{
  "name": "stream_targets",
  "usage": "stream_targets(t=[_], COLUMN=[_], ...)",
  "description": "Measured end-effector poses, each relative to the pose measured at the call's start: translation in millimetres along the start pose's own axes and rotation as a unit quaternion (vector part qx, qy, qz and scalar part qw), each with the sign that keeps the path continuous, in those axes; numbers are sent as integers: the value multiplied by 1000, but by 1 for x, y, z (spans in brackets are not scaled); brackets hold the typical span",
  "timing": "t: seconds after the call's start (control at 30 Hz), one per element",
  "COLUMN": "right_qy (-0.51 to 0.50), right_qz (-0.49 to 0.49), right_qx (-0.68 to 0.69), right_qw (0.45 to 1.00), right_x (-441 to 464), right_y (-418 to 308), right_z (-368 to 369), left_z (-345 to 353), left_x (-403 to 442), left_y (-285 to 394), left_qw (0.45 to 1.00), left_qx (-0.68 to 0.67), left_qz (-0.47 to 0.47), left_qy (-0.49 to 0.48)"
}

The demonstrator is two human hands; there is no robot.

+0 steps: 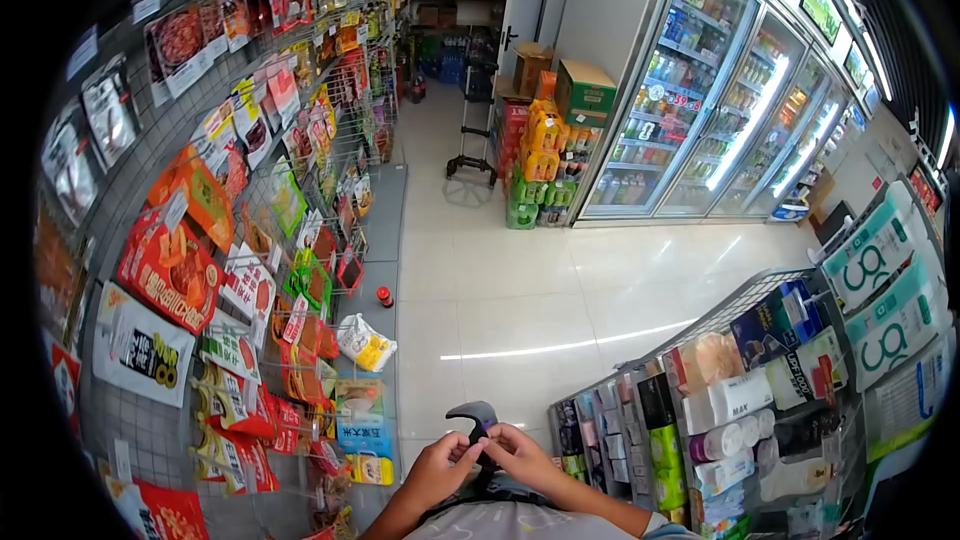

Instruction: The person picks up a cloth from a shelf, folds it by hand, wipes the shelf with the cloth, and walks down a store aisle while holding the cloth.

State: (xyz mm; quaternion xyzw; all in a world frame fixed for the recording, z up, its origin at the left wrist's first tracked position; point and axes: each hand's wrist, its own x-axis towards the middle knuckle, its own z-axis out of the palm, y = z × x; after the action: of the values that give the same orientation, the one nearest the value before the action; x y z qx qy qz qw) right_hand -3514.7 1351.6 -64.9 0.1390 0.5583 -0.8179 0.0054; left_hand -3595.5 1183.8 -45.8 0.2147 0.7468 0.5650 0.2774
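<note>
Low in the middle of the head view, my left hand (445,470) and my right hand (521,457) meet in front of my body. Fingers and thumbs of both are pinched together on a small black object (483,437), mostly covered by the fingertips. A dark curved hook-like piece (465,414) rises just beyond the fingers and seems joined to it. What the object is, I cannot make out.
Hanging snack packets (172,270) line the left rack, above a grey base shelf (383,210). A white and yellow bag (366,343) lies there. Glass-door fridges (675,100), stacked drinks (543,145) and a folding trolley (472,140) stand ahead. A goods rack (700,410) is at right.
</note>
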Motion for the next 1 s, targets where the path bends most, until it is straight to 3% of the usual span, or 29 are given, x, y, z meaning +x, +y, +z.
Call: stream_targets(t=[0.1, 0.17, 0.23, 0.4, 0.47, 0.57, 0.63, 0.73, 0.83, 1.0], right_qy=[2, 9, 20, -75, -98, -215, -238, -287, -336, -319], right_qz=[19, -11, -2, 33, 146, 206, 179, 219, 159, 151], right_qx=[-52, -103, -174, -140, -9, -30, 1, -25, 19, 22], right_qw=[998, 995, 985, 987, 984, 954, 955, 932, 928, 935], right_x=[31, 51, 74, 158, 186, 235, 265, 302, 322, 345], right_y=[3, 0, -18, -35, -58, -94, -90, -123, -141, -167], right_z=[-13, -16, -20, -36, -40, -62, -78, -96, -102, -119], left_z=[-3, -4, -4, -11, -8, 0, 6, 13, 18, 27], left_x=[29, 50, 68, 128, 153, 193, 218, 253, 274, 304], left_y=[-21, -34, -18, -11, 2, 10, 22, 42, 65, 77], left_qw=[998, 985, 974, 970, 966, 959, 954, 933, 915, 902], left_qx=[-53, -159, -211, -218, -209, -205, -187, -214, -232, -275], left_qz=[-37, -67, -83, -78, -71, -60, -70, -73, -93, -170], left_qy=[-7, -13, -3, 77, 137, 185, 222, 280, 316, 286])
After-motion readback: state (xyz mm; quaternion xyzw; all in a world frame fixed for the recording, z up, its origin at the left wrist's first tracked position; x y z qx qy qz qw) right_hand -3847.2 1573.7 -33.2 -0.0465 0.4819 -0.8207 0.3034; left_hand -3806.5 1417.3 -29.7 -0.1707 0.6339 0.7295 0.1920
